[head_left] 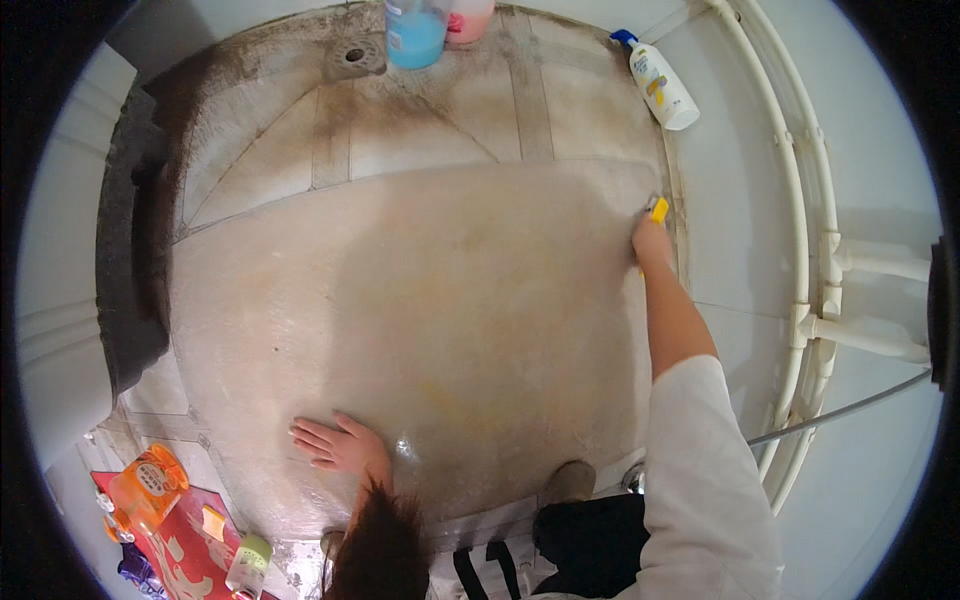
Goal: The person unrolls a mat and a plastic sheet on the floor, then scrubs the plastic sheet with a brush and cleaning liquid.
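A large beige sheet (480, 300) covers most of the tiled floor, its far edge running in a curve across the tiles. My left hand (343, 446) lies flat on its near left part, fingers spread, holding nothing. At the sheet's far right side, beside the wall, my right hand (652, 243) is closed round a yellow utility knife (659, 210). A grey metal part shows near the knife's top end; whether its blade touches the sheet cannot be made out.
Beyond the sheet are stained tiles with a floor drain (354, 57), a blue-liquid bottle (415, 38) and a pink one (468, 20). A white spray bottle (664, 84) lies by the right wall, near cream pipes (797, 220). An orange bottle (150, 487) rests on a red mat (185, 545).
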The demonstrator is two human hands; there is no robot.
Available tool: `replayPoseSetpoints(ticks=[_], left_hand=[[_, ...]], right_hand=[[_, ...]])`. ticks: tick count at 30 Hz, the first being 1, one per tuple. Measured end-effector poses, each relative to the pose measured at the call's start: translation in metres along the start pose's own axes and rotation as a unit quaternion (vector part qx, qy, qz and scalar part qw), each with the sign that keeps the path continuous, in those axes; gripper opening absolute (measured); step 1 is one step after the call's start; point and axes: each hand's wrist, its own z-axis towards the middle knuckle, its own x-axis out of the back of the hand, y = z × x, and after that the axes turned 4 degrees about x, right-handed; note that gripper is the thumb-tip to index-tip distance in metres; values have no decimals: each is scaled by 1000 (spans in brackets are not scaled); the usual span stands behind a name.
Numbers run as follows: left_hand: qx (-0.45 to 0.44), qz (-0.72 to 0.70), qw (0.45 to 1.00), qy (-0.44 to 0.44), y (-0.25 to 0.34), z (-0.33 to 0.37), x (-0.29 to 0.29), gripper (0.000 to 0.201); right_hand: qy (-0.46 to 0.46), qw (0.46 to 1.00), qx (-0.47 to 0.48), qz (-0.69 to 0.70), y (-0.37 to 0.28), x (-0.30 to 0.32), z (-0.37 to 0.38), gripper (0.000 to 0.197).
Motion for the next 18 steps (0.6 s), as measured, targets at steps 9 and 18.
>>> replayPoseSetpoints(ticks=[9,18], left_hand=[[-4,-17,1000,-9,-3,2,1,62],[11,-4,999,-38,0,1,6,60]], right_hand=[[-2,994,112,-4,-110,-11,-33,47],[-88,948,301,61,-223,-46,-169,45]])
